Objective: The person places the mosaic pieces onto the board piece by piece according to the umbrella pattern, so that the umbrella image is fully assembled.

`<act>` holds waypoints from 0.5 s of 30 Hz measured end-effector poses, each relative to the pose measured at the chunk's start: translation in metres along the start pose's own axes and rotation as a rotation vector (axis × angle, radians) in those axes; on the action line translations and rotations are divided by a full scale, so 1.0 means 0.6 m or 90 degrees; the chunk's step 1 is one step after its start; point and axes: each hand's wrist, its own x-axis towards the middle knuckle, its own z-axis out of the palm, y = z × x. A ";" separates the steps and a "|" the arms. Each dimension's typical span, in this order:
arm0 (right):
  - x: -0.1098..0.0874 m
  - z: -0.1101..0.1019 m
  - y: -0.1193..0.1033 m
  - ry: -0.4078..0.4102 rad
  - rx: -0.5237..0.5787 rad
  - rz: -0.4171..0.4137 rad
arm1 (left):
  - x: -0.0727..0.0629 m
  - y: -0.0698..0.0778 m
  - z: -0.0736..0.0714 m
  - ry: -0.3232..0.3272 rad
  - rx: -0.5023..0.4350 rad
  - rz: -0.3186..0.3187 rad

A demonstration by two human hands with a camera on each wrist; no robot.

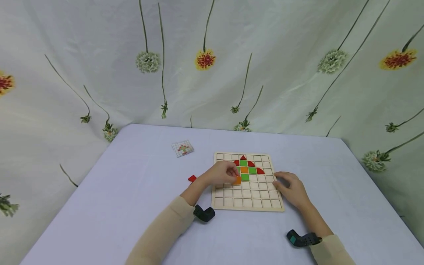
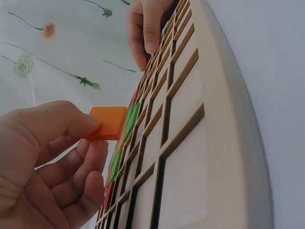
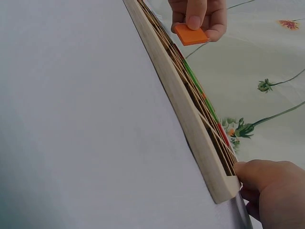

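Observation:
In the head view my left hand is over the left part of a wooden grid board. Its thumb and fingers pinch an orange square tile, tilted and held above the grid in the left wrist view. Green squares, red quarter-round pieces, a red triangle and another orange square lie in the board's cells. My left hand hides some cells. My right hand rests against the board's right edge, thumb and fingertips touching the rim.
A loose red piece lies left of the board, partly behind the left forearm. Farther back is a small pattern card with a coloured figure on a grid. A white cloth covers the table, and a flowered curtain hangs behind it.

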 end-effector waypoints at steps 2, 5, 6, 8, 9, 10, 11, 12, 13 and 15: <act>0.000 0.000 0.000 0.000 0.000 -0.001 | 0.003 0.002 0.006 -0.002 0.003 0.002; 0.000 0.000 0.000 0.000 0.000 0.000 | 0.006 0.008 0.014 -0.006 0.000 0.006; 0.000 0.000 0.000 0.000 0.000 0.000 | 0.007 0.010 0.017 -0.009 0.002 0.007; 0.000 0.000 -0.001 0.000 0.001 0.001 | 0.009 0.011 0.022 -0.012 0.006 0.011; 0.000 0.000 -0.001 0.000 0.001 0.002 | 0.010 0.012 0.024 -0.014 0.010 0.013; 0.000 0.000 -0.001 -0.001 0.001 0.002 | 0.011 0.012 0.027 -0.014 0.016 0.015; 0.000 0.001 -0.001 -0.001 0.001 0.003 | 0.013 0.012 0.029 -0.014 0.023 0.017; 0.000 0.001 -0.001 -0.001 0.001 0.003 | 0.014 0.012 0.031 -0.014 0.028 0.019; 0.000 0.001 0.000 -0.001 0.001 0.003 | 0.015 0.011 0.033 -0.012 0.032 0.020; 0.000 0.000 0.000 -0.003 -0.001 0.004 | 0.018 0.012 0.037 -0.009 0.044 0.024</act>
